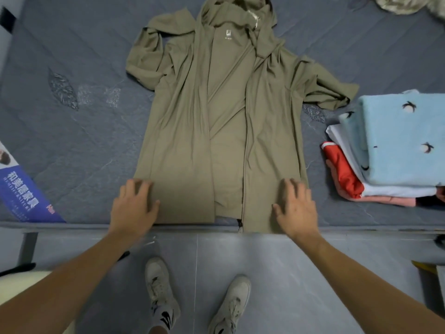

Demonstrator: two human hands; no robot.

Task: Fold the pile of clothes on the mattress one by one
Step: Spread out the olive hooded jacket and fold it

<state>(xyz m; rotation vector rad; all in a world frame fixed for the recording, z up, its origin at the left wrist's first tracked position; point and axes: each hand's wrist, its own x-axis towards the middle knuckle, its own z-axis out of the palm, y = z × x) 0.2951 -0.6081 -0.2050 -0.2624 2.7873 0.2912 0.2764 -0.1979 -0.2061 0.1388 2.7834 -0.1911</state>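
One olive hooded jacket (216, 121) lies spread front-up and unzipped on the grey mattress (72, 68), its hood towards the far side and its hem at the near edge of the mattress. Both of its sleeves are bent and bunched beside its shoulders. Two hands rest on the hem: the left hand (133, 208) lies flat with fingers spread on the jacket's left bottom corner, and the right hand (297, 208) lies flat with fingers spread on its right bottom corner; neither holds anything.

To the right of the jacket sits one stack of folded clothes (385, 153): a light blue patterned piece on top, then white, red and pink layers showing beneath. Beyond the jacket, at the far right corner, a pale crumpled heap (404, 4) is partly in view. Left of the jacket, a blue printed label (21, 189) lies on the mattress. Two grey shoes (163, 292) stand on the floor below the hem.
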